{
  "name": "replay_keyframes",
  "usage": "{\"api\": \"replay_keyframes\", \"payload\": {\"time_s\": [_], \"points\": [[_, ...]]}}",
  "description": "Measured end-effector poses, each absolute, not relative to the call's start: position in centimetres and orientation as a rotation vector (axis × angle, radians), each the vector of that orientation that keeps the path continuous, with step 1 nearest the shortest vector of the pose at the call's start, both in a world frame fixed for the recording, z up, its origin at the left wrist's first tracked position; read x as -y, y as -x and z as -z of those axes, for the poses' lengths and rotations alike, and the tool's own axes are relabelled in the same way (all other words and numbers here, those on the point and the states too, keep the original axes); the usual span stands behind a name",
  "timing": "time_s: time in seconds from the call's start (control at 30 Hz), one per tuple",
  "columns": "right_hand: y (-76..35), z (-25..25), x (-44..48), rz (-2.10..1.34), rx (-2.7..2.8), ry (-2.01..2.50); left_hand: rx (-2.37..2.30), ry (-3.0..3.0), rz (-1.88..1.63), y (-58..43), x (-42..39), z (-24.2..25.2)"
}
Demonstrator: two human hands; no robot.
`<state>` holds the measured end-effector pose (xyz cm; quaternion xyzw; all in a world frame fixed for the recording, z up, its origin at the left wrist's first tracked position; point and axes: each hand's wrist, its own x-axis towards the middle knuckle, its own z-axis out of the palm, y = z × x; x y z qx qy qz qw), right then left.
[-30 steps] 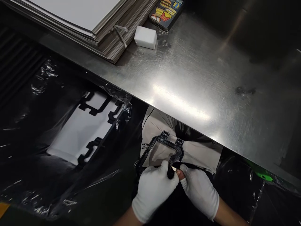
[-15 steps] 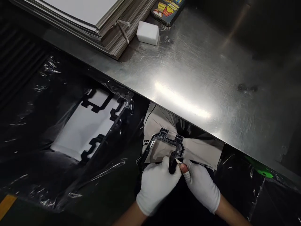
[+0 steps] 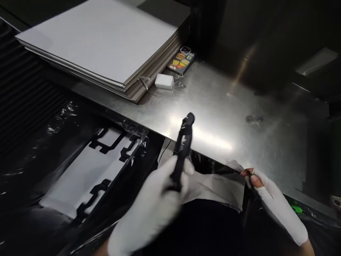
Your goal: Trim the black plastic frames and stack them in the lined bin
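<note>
Steel table [image 3: 226, 103]; frame [image 3: 184, 140] in left grip [image 3: 149, 209]

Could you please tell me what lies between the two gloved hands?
In the head view, pale grey fabric lies between the left hand, gripping a black plastic frame, and the right hand.

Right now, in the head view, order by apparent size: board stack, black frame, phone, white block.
1. Board stack.
2. Black frame, edge-on and nearer the camera, so unsure.
3. Phone and white block look about alike.
</note>
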<state>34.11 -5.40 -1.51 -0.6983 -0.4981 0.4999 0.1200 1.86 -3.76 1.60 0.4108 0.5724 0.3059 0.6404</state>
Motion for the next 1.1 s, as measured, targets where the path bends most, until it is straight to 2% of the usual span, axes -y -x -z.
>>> {"api": "replay_keyframes", "payload": {"time_s": [0.07, 0.23, 0.47, 0.6, 0.7, 0.83, 1.0, 1.1], "points": [[-33.4, 1.3, 4.5, -1.284, 1.334, 1.980, -1.302, -1.031, -0.655, -4.7, 1.8, -2.4], [-32.2, 2.5, 4.0, -1.411, 1.119, 1.780, -1.400, -1.128, -0.651, -9.4, 0.1, -3.1], [-34.7, 5.4, 4.7, -1.167, 1.078, 2.057, -1.162, -0.921, -0.644, -9.6, -0.8, -3.8], [-36.3, 5.3, 4.2, -1.071, 1.182, 2.022, -0.892, -0.824, -0.648, -9.0, -1.8, -2.4], [-37.0, 4.8, 3.1, -1.026, 1.313, 2.065, -0.868, -0.867, -0.670, -9.0, -2.4, -1.1], [-36.3, 3.3, 2.0, -1.148, 1.310, 2.001, -1.122, -1.071, -0.645, -10.2, -2.0, 0.1], [-32.1, 1.5, 1.9, -1.126, 1.249, 1.844, -1.675, -1.594, -0.576, -12.3, -0.7, 1.6], [-29.4, 1.0, 1.7, -1.203, 1.240, 1.775, -1.854, -1.896, -0.562, -13.1, -0.3, 2.5]]}}
